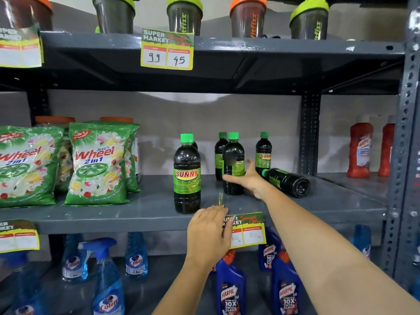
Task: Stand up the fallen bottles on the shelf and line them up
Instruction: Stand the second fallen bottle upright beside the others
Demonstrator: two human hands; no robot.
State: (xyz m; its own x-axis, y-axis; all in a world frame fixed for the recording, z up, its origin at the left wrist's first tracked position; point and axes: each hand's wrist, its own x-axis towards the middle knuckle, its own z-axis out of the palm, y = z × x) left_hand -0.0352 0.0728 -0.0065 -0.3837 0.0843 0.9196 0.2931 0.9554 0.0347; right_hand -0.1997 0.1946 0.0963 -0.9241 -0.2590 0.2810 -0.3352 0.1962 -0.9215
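Note:
Several dark Sunny bottles with green caps stand on the grey middle shelf (pixel 136 212). One upright bottle (pixel 186 173) is at the front left, and two more (pixel 218 153) (pixel 263 153) stand at the back. Another upright bottle (pixel 233 160) stands mid-shelf. My right hand (pixel 251 178) is spread at its lower right, thumb across its front, fingers up along its side. A fallen bottle (pixel 287 181) lies just right of that hand, cap pointing left. My left hand (pixel 209 226) rests flat on the shelf's front edge, holding nothing.
Green Wheel detergent bags (pixel 97 164) fill the shelf's left part. Red Harpic bottles (pixel 360 148) stand beyond the upright post (pixel 309 133). A price tag (pixel 248 231) hangs on the front edge. Shaker cups (pixel 184 17) stand above; Colin sprays (pixel 106 280) and blue Harpic bottles (pixel 229 285) stand below.

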